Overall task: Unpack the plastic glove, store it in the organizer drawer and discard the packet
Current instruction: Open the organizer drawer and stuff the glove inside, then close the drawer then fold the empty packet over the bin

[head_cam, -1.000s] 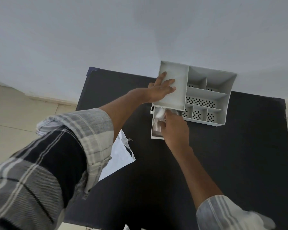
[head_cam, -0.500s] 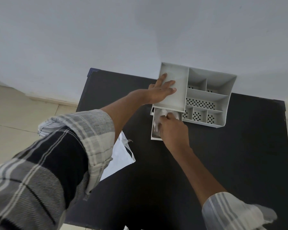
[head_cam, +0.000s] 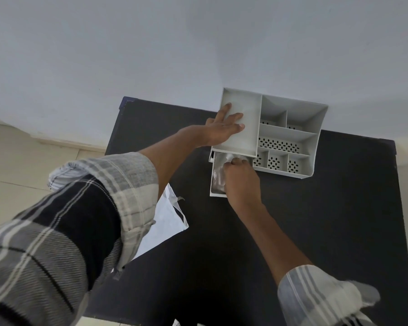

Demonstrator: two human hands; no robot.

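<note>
A white plastic organizer [head_cam: 290, 135] with several compartments stands at the far side of a black table [head_cam: 316, 220]. Its small drawer [head_cam: 214, 182] is pulled out toward me at the lower left. A crumpled clear plastic glove [head_cam: 219, 171] lies inside the drawer. My right hand [head_cam: 242, 178] is over the drawer with its fingers curled on the glove, pressing it in. My left hand [head_cam: 224, 128] rests flat on the organizer's large left compartment, fingers spread. A white packet [head_cam: 161, 224] lies on the table's left part, partly hidden by my left sleeve.
A pale wall rises right behind the organizer. Tiled floor [head_cam: 17, 165] shows to the left of the table. The table's near edge runs below my arms.
My right hand has pushed a little farther into the drawer, toward the organizer, covering more of the glove. My left hand stays flat on the organizer.
</note>
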